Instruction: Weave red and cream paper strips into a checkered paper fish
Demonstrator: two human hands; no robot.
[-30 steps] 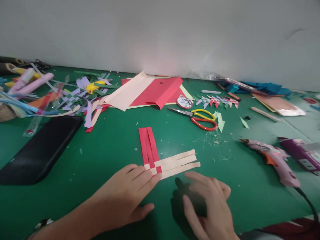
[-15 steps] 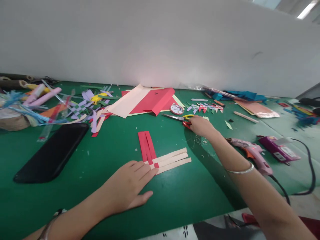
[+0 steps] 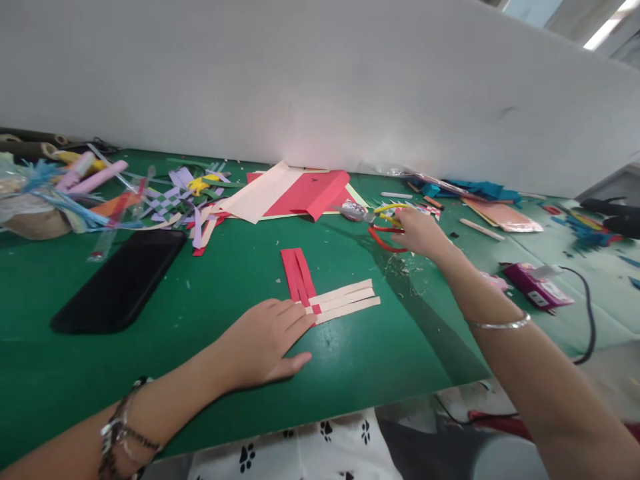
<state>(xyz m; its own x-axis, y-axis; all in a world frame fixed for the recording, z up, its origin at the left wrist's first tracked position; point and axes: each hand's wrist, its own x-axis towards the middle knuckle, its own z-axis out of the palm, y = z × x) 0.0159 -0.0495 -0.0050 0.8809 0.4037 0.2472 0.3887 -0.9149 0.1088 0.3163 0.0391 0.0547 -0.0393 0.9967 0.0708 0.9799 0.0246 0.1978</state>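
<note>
Flat on the table, my left hand [image 3: 273,340] presses the near end of a small weave of paper strips, its fingers stretched out and covering that corner. Red paper strips [image 3: 299,273] run away from me, and cream paper strips [image 3: 347,301] point right; they cross in a little check pattern beside my fingertips. Over the table at the right, my right hand [image 3: 420,230] grips scissors [image 3: 387,243] with one yellow and one red handle. Their blades point left and are partly blurred, near a round patterned tin or disc [image 3: 353,210].
Red and cream paper sheets [image 3: 300,193] lie at the back. A black phone [image 3: 120,280] rests at left, near purple and green paper scraps [image 3: 167,203]. A purple power box [image 3: 537,287] with a cord sits at right; my arm hides most of the pink glue gun [image 3: 495,281].
My right hand has lifted the scissors from the table, and their handles have spread. My left hand stays on the paper strips. The view has shifted slightly.
</note>
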